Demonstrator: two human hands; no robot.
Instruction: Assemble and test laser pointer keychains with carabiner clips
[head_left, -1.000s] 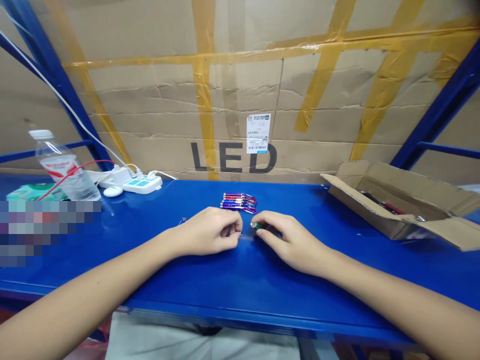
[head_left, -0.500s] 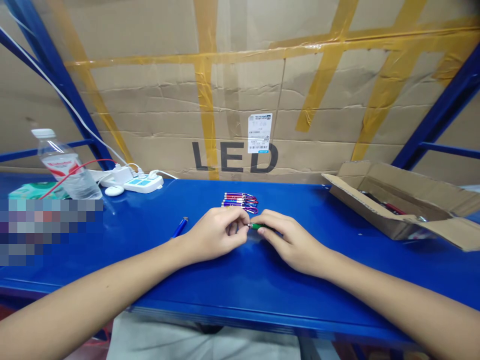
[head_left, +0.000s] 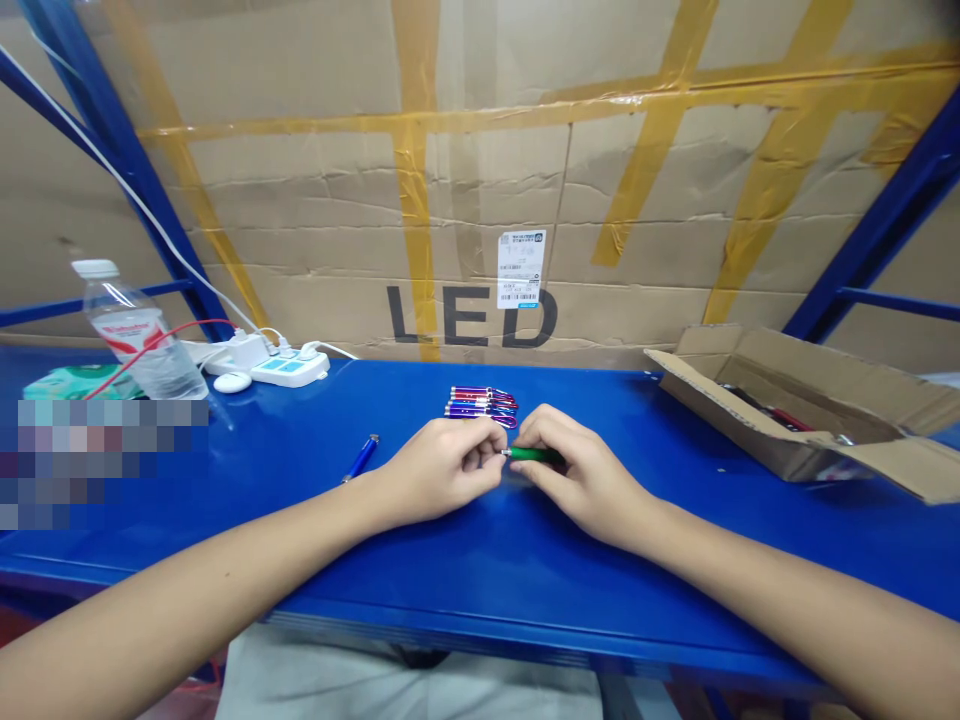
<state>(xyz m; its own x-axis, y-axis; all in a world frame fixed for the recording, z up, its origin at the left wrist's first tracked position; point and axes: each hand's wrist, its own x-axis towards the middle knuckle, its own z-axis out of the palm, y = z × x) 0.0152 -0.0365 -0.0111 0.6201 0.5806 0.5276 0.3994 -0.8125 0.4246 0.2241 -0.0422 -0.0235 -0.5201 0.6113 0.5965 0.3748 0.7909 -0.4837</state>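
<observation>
In my right hand (head_left: 581, 475) is a slim green keychain flashlight (head_left: 534, 454), its body lying between thumb and fingers and its silver tip pointing left. My left hand (head_left: 457, 462) pinches at that silver tip, with thumb and forefinger closed. Anything smaller inside the left fingertips is hidden. Just behind the hands, several purple, red and blue keychain flashlights (head_left: 476, 402) with clips lie side by side in a row. A single blue flashlight (head_left: 363, 458) rests on the table, left of my left hand.
An open cardboard box (head_left: 757, 440) with dark and red items stands at right. To the left are a tilted water bottle (head_left: 142, 345), a white power strip (head_left: 289, 368) with cables, and a round white object (head_left: 232, 382). A large taped carton (head_left: 330, 230) backs the blue table (head_left: 450, 580).
The right hand's fingers have lifted and shifted back slightly, showing more of the green body. My left hand stays at the silver tip. The view has shifted a little.
</observation>
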